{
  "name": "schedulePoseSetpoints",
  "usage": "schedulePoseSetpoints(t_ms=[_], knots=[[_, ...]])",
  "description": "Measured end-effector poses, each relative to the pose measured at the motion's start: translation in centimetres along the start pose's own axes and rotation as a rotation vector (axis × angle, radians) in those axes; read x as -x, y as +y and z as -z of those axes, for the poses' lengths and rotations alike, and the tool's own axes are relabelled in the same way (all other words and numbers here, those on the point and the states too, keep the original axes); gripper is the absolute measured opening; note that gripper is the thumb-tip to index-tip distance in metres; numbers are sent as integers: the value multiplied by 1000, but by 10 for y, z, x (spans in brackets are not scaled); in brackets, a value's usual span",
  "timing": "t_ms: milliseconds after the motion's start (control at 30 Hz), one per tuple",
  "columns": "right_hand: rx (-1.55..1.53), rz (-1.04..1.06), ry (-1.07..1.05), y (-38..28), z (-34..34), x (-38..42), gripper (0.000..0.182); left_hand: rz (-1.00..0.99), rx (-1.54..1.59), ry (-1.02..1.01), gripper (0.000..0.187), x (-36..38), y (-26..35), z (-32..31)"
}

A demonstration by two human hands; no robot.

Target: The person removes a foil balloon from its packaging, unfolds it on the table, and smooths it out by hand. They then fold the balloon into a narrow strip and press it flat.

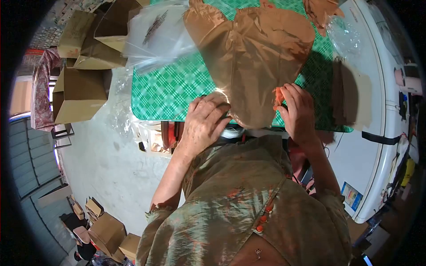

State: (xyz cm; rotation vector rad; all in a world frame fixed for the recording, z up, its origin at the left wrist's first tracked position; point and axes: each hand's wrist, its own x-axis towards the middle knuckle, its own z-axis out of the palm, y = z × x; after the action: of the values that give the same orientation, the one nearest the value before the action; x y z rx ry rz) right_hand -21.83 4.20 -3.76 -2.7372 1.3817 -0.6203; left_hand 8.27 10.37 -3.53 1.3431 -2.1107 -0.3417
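A large brown, shiny piece of fabric (pixel 253 62) lies on the green checked tabletop (pixel 164 91), its narrow end at the table's front edge. At the left side of that end, my left hand (pixel 206 117) has its fingers curled on the fabric's edge. My right hand (pixel 297 111) is at the opposite side, thumb and fingers pinched round a small orange piece (pixel 278 97) beside the brown fabric. What lies under my left fingertips is hidden.
Clear plastic bags (pixel 159 33) lie at the table's back left. More brown fabric (pixel 321 13) and crumpled plastic (pixel 344 35) are at the back right. Open cardboard boxes (pixel 82 88) stand at the left. A white appliance (pixel 355 159) borders the table's right side.
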Motion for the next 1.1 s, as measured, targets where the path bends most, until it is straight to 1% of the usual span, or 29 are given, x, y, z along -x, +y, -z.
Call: schedulePoseSetpoints(t_ms=[233,333,467,633,733,867,967,1067,1100], knots=[[-40,-17,9,-3,1,2,66,-32,-16,15,39,-2,2,0],[-44,8,32,-3,3,0,65,-31,2,18,38,-1,1,-3],[-18,-5,37,-9,8,-9,69,-19,12,28,38,-2,4,-2],[-43,47,29,-10,-5,-11,72,-10,21,46,34,-1,2,-4],[-24,49,31,-9,-8,-10,71,-14,21,51,34,-2,3,-4],[-21,43,-3,-11,-3,-12,65,-18,15,55,35,-1,1,-6],[5,59,-11,-8,-5,-11,66,-27,25,44,36,-1,-1,-6],[12,41,-26,-6,0,-14,68,17,60,50,39,-4,2,-3],[27,45,-14,-4,3,-17,69,3,31,54,39,-7,2,0]])
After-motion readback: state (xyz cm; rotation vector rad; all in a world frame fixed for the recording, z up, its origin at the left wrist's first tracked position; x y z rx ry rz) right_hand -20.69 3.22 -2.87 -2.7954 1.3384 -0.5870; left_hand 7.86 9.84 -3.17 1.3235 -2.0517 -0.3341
